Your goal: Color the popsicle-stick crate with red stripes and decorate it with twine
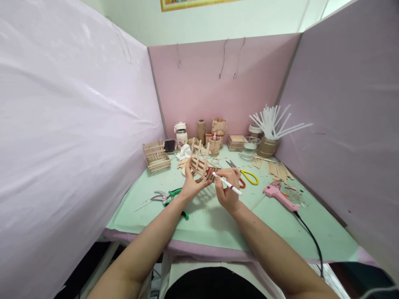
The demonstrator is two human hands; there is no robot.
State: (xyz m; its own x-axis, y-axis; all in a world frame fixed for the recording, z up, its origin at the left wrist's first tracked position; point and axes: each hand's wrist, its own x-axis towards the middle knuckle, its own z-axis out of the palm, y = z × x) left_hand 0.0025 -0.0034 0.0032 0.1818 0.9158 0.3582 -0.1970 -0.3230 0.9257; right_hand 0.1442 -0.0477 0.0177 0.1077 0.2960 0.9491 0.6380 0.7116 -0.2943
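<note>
My left hand [190, 185] holds a small frame of glued wooden sticks [201, 162] above the green table mat [202, 220], tilted with its slats pointing up and away. My right hand [227, 192] grips a white pen with a red tip [225, 182]. The pen's tip touches the lower right corner of the stick frame. Both hands are close together over the middle of the mat.
Green-handled pruning shears [168, 197] lie left of my hands; yellow and red scissors [245, 176] lie to the right. A pink glue gun [278, 196] with a black cord is right. Loose wooden sticks [277, 169], a cup of white straws [270, 133], jars and a stick crate [156, 157] stand behind.
</note>
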